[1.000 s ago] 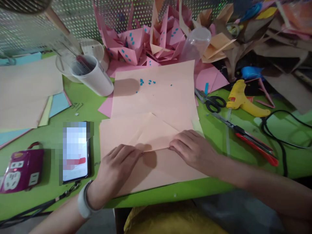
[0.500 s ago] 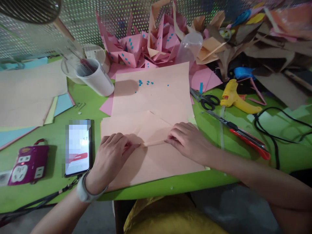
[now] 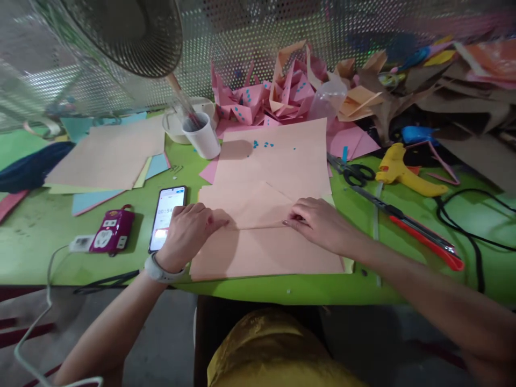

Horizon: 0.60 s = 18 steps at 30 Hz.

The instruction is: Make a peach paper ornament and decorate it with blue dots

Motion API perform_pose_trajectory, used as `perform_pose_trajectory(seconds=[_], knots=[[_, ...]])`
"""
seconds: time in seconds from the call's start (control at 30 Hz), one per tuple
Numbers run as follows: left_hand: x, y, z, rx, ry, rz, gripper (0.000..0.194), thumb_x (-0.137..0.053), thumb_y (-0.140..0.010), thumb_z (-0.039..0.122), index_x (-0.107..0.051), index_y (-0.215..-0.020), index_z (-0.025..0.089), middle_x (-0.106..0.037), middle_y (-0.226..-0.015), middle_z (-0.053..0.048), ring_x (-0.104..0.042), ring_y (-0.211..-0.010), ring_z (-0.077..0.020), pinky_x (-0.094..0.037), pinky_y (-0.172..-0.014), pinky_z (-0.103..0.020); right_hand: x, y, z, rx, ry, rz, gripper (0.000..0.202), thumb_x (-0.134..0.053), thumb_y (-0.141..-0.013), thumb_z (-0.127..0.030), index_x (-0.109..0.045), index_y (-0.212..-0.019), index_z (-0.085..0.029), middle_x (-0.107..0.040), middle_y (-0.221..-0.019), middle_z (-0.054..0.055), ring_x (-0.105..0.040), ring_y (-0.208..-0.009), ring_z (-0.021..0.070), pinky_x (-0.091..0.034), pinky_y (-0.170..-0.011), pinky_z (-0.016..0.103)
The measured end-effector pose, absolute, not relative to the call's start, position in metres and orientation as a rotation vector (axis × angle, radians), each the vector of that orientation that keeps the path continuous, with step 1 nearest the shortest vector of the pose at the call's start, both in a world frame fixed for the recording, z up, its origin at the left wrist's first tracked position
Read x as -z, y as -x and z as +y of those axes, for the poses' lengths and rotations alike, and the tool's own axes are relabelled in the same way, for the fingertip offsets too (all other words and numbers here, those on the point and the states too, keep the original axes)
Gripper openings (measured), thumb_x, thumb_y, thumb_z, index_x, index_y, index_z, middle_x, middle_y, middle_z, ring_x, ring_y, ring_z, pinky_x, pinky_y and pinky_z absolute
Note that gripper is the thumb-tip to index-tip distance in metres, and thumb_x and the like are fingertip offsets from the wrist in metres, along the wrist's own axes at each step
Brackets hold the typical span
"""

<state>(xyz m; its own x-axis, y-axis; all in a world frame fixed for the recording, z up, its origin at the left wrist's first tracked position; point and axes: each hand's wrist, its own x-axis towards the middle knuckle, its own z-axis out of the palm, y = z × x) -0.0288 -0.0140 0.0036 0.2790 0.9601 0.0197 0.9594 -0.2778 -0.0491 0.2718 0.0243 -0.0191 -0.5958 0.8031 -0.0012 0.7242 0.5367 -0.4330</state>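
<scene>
- Left hand (image 3: 193,228), one: at the left end of the folded peach paper, thumb stretched along its near edge, fingers curled; whether it pinches or only presses, cannot tell.
- Right hand (image 3: 316,220), one: at the right end of that edge, thumb and bent fingers closed on it.
- Folded peach paper (image 3: 258,212), one: between the two hands, touched by both, so neither is nearer. Near edge, the long axis, runs left to right from thumb to thumb; a peak points away from the body.
- Peach paper stack (image 3: 266,255), one: beneath the folded peach paper; sheets not countable.
- Pale watch (image 3: 163,271), one: on the left wrist, left of the folded peach paper and nearer the body.
- Loose peach sheet (image 3: 282,166), one: beyond the folded peach paper, bearing several blue bits (image 3: 256,144), too small to count surely.
- Phone (image 3: 163,207), one: left, partly behind the left hand.
- Purple power adaptor (image 3: 113,231), one: farther left, past the phone.
- White cup (image 3: 202,137), one: beyond and left.
- Scissors (image 3: 355,173), one pair: beyond and right.
- Yellow glue gun (image 3: 397,169), one: farther right.
- Red utility knife (image 3: 415,228), one: right, lying slantwise.
- Pink folded pieces (image 3: 245,102), several, overlapping: far beyond.
- Fan (image 3: 137,32), one: far beyond, left.
</scene>
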Motion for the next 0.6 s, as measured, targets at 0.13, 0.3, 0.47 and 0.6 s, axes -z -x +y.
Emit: perform_pose_trajectory(seconds=[0.13, 0.3, 0.47, 0.6], knots=[[-0.013, 0.014, -0.028, 0.145, 2.251, -1.799, 0.033, -0.044, -0.098, 0.041, -0.065, -0.098, 0.016, -0.068, -0.103, -0.013, -0.063, -0.098, -0.0310, -0.042, -0.087, -0.048, 0.017, -0.272, 0.025, -0.630, 1.307, -2.588, 0.015, -0.056, -0.092, -0.026, -0.065, -0.083, -0.016, -0.066, -0.085, 0.006, -0.058, -0.083, 0.0211, -0.039, -0.075, 0.035], [0.004, -0.044, -0.041, 0.341, 2.621, -1.381, 0.065, -0.037, -0.097, 0.054, -0.036, -0.145, 0.009, -0.042, -0.151, -0.017, -0.033, -0.142, -0.0269, -0.025, -0.116, -0.046, 0.017, -0.272, 0.026, -0.605, 1.267, -2.589, 0.017, -0.056, -0.092, -0.025, -0.065, -0.081, -0.017, -0.066, -0.084, 0.005, -0.058, -0.080, 0.0197, -0.039, -0.073, 0.033], [0.037, -0.074, -0.044, 0.287, 2.739, -1.459, 0.096, -0.025, -0.085, 0.079, -0.028, -0.150, 0.008, -0.031, -0.156, -0.018, -0.020, -0.147, -0.0301, -0.009, -0.120, -0.050, 0.021, -0.273, 0.028, -0.573, 1.204, -2.589, 0.018, -0.057, -0.092, -0.027, -0.065, -0.079, -0.018, -0.066, -0.080, 0.005, -0.058, -0.077, 0.0189, -0.040, -0.070, 0.032], [0.045, -0.072, -0.046, 0.259, 2.731, -1.549, 0.103, -0.025, -0.080, 0.083, -0.025, -0.152, 0.010, -0.025, -0.158, -0.019, -0.017, -0.148, -0.0333, -0.009, -0.119, -0.053, 0.023, -0.273, 0.029, -0.561, 1.179, -2.576, 0.023, -0.055, -0.093, -0.030, -0.065, -0.077, -0.018, -0.066, -0.076, 0.005, -0.058, -0.074, 0.0188, -0.041, -0.069, 0.031]])
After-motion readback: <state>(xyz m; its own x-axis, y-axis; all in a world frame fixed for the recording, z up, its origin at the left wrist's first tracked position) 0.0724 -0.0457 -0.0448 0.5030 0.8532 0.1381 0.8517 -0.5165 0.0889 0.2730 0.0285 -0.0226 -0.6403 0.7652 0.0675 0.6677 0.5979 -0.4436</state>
